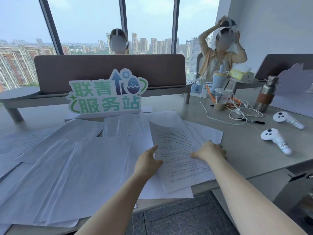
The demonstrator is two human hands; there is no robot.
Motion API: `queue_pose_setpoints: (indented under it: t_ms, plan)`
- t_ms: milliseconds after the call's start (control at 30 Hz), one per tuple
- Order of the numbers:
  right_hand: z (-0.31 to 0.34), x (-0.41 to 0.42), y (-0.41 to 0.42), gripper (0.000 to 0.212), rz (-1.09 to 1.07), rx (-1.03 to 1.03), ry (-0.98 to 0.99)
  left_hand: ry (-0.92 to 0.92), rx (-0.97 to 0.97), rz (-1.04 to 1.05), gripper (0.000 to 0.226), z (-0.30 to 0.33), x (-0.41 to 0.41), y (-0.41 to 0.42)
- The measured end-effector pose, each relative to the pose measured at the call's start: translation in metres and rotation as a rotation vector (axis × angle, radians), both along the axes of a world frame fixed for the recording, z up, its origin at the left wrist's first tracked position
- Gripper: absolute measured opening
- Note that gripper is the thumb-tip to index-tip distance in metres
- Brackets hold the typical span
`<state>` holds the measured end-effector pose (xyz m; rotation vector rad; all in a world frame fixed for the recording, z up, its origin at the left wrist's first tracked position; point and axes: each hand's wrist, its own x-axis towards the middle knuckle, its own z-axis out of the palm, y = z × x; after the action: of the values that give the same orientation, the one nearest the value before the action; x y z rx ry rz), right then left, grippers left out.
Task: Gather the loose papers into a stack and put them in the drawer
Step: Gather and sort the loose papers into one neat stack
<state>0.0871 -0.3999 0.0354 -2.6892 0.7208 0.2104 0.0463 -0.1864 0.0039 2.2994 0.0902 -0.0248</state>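
Papers across grey desk, high-rise windows behind.

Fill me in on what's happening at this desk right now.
A person is gathering loose papers. Both hands are on a printed sheet at the desk's near right: the left hand holds its left edge, the right hand its right edge. Its far end curls upward. Many other sheets lie spread, overlapping, across the desk, not yet stacked. No drawer is visible. Two white controllers lie to the right.
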Motion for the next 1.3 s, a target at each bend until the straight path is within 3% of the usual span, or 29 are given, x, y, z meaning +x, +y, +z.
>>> queue_pose_setpoints:
  t_ms: [133, 300, 433, 667, 767, 933, 1033, 1167, 1300]
  plan:
    - [-0.004, 0.008, -0.007, 0.092, 0.009, 0.036, -0.01, 0.008, 0.007, 0.007, 0.068, -0.006, 0.005, 0.002]
    - [-0.006, 0.01, -0.009, 0.043, 0.01, 0.099, -0.091, -0.001, -0.049, 0.013, 0.064, -0.011, 0.006, 0.005]
    - [-0.008, 0.008, -0.014, 0.019, 0.077, 0.32, -0.218, -0.024, -0.169, 0.036, 0.062, -0.009, 0.005, 0.006]
    - [0.021, -0.006, -0.001, 0.021, 0.206, 0.753, -0.425, -0.107, -0.547, 0.154, 0.07, -0.001, 0.006, 0.02]
    - [0.034, -0.011, 0.01, 0.017, 0.253, 0.957, -0.465, -0.117, -0.718, 0.219, 0.045, 0.006, 0.001, 0.03]
    - [0.043, -0.016, 0.036, 0.018, 0.279, 1.138, -0.471, -0.049, -1.067, 0.249, 0.04, 0.013, -0.004, 0.054]
    - [0.041, -0.019, 0.052, 0.016, 0.292, 1.197, -0.481, -0.09, -1.101, 0.275, 0.025, 0.018, -0.009, 0.067]
    - [0.034, -0.024, 0.07, 0.018, 0.322, 1.231, -0.481, -0.158, -1.058, 0.299, 0.022, 0.022, -0.016, 0.085]
    - [0.018, -0.023, 0.082, 0.013, 0.335, 1.04, -0.454, -0.227, -0.943, 0.381, 0.017, 0.022, -0.023, 0.105]
